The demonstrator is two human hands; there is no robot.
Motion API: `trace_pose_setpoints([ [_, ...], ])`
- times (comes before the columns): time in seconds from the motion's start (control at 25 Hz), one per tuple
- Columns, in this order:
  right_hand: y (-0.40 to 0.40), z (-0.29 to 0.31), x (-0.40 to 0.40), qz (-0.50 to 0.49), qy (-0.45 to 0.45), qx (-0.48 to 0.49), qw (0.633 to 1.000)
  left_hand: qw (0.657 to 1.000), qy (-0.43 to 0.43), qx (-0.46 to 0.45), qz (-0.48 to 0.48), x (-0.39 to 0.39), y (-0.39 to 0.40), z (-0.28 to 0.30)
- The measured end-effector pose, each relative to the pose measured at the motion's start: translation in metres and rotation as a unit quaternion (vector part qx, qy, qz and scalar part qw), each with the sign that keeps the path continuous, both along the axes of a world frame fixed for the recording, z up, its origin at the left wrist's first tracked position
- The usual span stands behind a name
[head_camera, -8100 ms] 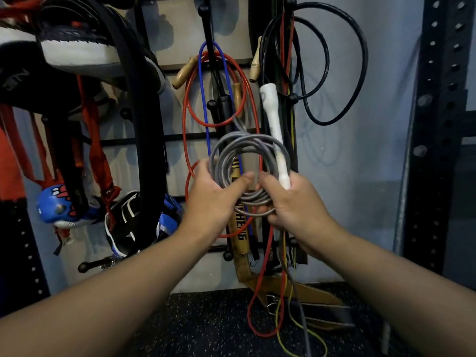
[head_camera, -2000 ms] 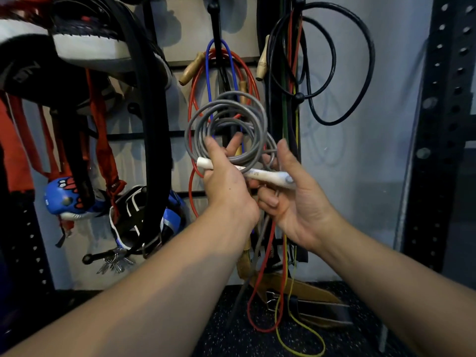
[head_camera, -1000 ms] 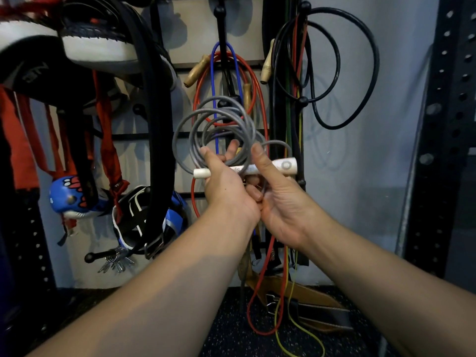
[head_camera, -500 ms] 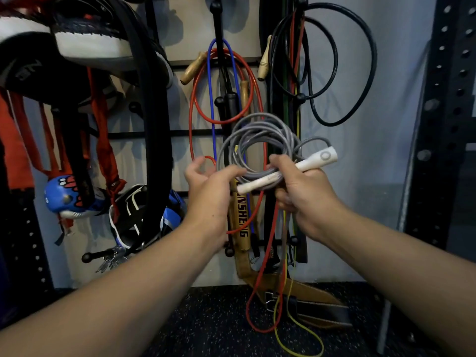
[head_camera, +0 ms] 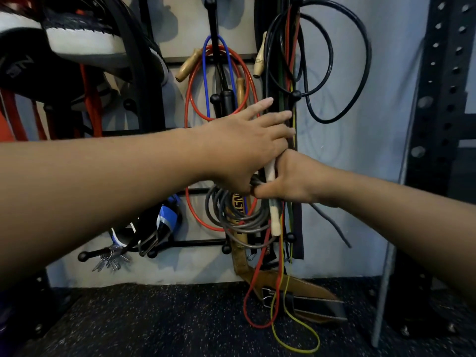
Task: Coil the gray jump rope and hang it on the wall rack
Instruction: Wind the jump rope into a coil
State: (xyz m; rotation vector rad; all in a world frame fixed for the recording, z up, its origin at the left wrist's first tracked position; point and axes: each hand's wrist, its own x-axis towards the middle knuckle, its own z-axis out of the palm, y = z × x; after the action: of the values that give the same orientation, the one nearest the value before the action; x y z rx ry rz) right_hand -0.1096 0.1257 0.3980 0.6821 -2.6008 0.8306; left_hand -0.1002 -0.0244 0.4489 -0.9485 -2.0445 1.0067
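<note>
Against the black metal wall rack [head_camera: 283, 73], our coiled gray jump rope [head_camera: 231, 215] hangs from our right hand [head_camera: 291, 181], clamped around its white handle [head_camera: 270, 173]; our left hand [head_camera: 247, 140] reaches flat-fingered above. We judge hanging underway: next, loop it over a peg.

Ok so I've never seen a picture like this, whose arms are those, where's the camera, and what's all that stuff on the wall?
The camera sits on a person's head and looks forward and down, so the two bare arms are the wearer's own. The right hand grips the gray jump rope, which hangs below it in a coil with its white handle pointing down. The left hand reaches across above it, fingers straight, toward the black wall rack. Also hanging there are a red rope, a blue rope, black cables, a brown leather belt and a bunch of keys.
</note>
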Motion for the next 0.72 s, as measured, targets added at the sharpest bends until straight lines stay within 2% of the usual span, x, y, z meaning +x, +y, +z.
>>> trace_pose_setpoints([
  [0.12,-0.002,-0.001,-0.001,-0.018,-0.003,0.004,1.0,0.999,0.008,0.017,0.032,-0.003,0.007,-0.009],
  [0.2,-0.003,-0.003,-0.003,-0.022,-0.003,0.017,1.0,0.993,-0.061,0.099,0.019,-0.01,0.004,-0.013],
  [0.28,-0.001,-0.003,-0.004,-0.029,0.008,0.039,0.999,0.971,-0.148,0.188,0.025,-0.015,-0.001,-0.015],
  [0.36,-0.001,-0.003,-0.005,-0.034,0.019,0.05,0.998,0.953,-0.19,0.233,0.04,-0.017,-0.006,-0.019],
  [0.52,0.001,0.001,-0.003,0.002,-0.014,0.082,0.997,0.94,-0.212,0.254,0.085,-0.018,-0.015,-0.026],
  [0.64,0.025,0.014,0.003,0.004,-0.054,0.102,0.993,0.95,-0.198,0.202,0.132,-0.022,-0.041,-0.028],
  [0.72,0.052,0.018,0.004,-0.021,-0.065,0.058,0.996,0.941,-0.199,0.216,0.17,-0.025,-0.067,-0.03],
])
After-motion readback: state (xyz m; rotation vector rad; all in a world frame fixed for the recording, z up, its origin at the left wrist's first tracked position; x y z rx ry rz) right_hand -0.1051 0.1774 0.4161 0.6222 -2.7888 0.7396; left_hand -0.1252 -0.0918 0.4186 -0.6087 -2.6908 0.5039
